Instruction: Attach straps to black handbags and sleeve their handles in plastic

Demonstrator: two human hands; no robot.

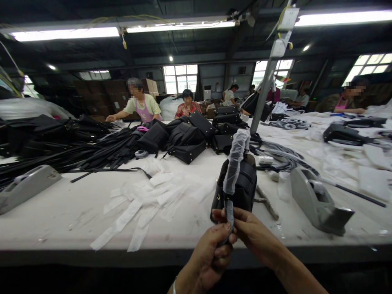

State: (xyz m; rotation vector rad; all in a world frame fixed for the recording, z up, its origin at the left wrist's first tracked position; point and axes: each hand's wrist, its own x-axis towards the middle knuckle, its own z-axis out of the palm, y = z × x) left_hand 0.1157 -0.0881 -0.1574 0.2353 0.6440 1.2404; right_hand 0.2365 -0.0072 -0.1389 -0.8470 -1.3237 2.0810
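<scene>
- Left hand (211, 249) closed around the lower end of a wrapped strap (234, 169).
- Right hand (249, 228) pinching that strap just above the left.
- Black bag (246, 183) upright on the white surface (180, 228), behind the hands, the strap in front of it.
- Tape dispenser (318, 200) to the bag's right; white strips (147, 208) lie to its left.

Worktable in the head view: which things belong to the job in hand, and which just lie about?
At the hands: wrapped strap, gripped by left hand and right hand; black bag beside it.

Seemingly just lying about: tape dispensers, white strips, tool, piled bags.
</scene>
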